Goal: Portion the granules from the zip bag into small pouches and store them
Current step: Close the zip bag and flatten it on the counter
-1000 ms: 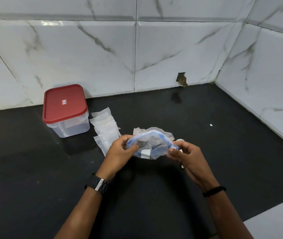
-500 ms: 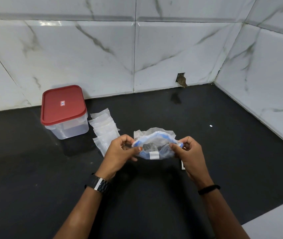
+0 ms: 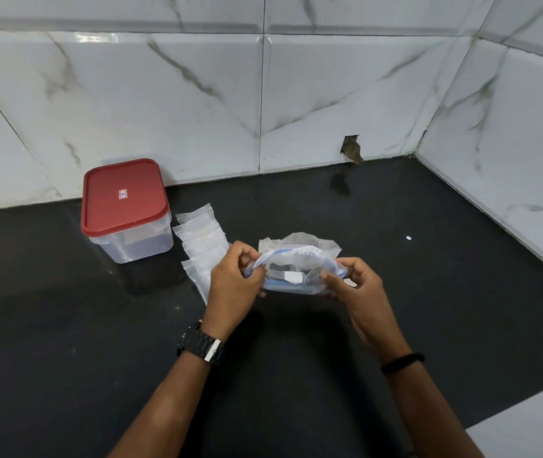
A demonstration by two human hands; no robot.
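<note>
Both hands pinch a crumpled clear zip bag with a blue seal strip [image 3: 298, 264] above the black countertop [image 3: 396, 309].

The left hand [image 3: 235, 280] grips its left end, the right hand [image 3: 354, 284] its right end. Small clear plastic pouches [image 3: 199, 241] lie overlapped beside a red-lidded clear plastic container [image 3: 126, 209] near the counter's back edge.

Red lid [image 3: 124, 196], black counter [image 3: 65, 342]

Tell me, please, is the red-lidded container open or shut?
Shut: the red lid sits flat on the clear container, covering its whole rim.
</note>
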